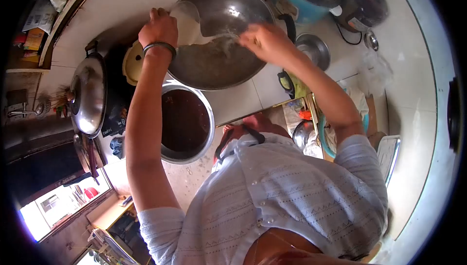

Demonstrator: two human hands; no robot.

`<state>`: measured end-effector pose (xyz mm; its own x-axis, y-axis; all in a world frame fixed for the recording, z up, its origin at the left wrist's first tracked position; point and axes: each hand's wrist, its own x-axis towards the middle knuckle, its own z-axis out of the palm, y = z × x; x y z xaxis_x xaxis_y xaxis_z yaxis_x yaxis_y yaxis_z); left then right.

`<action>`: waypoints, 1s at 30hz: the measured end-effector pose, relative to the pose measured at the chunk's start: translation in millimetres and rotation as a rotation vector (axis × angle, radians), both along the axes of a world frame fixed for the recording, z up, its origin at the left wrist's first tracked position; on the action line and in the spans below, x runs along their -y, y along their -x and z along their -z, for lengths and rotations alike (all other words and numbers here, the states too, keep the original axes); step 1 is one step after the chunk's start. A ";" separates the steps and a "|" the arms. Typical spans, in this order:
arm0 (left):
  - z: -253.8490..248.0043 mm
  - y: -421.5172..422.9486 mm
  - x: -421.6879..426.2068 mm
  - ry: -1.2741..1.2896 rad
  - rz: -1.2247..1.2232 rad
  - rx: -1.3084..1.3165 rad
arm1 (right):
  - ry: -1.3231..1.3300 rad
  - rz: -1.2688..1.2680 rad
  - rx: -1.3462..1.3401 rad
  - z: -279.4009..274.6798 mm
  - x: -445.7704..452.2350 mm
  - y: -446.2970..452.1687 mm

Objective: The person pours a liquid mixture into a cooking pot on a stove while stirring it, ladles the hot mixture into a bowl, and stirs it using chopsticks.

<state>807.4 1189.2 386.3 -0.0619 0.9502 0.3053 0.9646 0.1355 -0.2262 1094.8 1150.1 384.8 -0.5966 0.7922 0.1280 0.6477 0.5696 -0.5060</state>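
Note:
My left hand (159, 29) is closed on the rim of a pale, tilted bowl (188, 26), held over the left side of a large metal wok (221, 68). My right hand (265, 41) is above the wok's right side, fingers curled and blurred by motion. Between the bowl and my right hand runs a smeared whitish, wispy streak (226, 43); what it is I cannot make out. Whatever the right fingers hold is too blurred to name. The wok's inside looks grey, with its lower part darker.
Below the wok stands a metal pot (187, 124) of dark brown liquid. A blue rice cooker (299, 2) and a dark cooker (362, 2) stand at upper right, near a small metal bowl (314, 51). To the left are a lidded pan (90, 94) and a cream-coloured dish (131, 63).

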 end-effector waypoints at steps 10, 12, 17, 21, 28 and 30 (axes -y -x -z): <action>4.4 -3.0 -4.1 -0.111 0.072 0.008 | -0.008 -0.251 -0.135 14.8 44.2 6.1; 2.8 -7.8 1.5 -0.128 0.091 -0.030 | -0.069 -0.151 -0.134 22.1 39.7 21.6; -4.8 -6.2 0.2 -0.160 0.084 -0.033 | -0.050 -0.123 -0.111 21.5 28.6 5.6; -8.1 -13.8 1.2 -0.092 0.072 -0.056 | -0.035 -0.045 -0.078 33.2 19.9 24.8; -5.6 -16.7 2.6 -0.106 0.071 -0.106 | -0.106 -0.110 -0.067 27.8 47.4 20.9; -8.7 -14.8 2.4 -0.110 0.072 -0.107 | -0.058 0.072 -0.060 34.7 14.9 9.4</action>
<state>822.2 1186.8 395.0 0.0435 0.9117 0.4085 0.9438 0.0966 -0.3161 1085.3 1135.2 350.1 -0.5285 0.8230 0.2081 0.6577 0.5520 -0.5126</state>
